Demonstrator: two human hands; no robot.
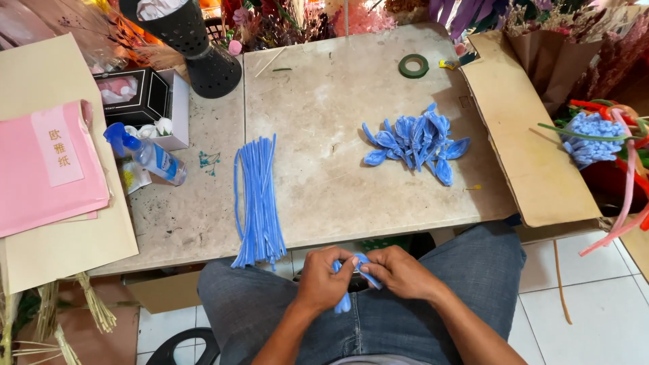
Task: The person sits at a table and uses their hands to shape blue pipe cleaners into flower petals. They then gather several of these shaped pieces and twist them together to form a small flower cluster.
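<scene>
Meeting over lap, left hand [324,278], right hand [399,270], pinching blue pipe cleaner [356,265]

A worn, pale stone-topped worktable [324,169] stands over a floor of white square tiles [595,318], its surface scuffed and speckled under even, soft light. A flattened brown cardboard sheet [534,155] hangs off its right edge. Bunches of dried pink and purple flowers [324,17] crowd the far side, beside a black perforated metal lamp shade [203,57].
</scene>
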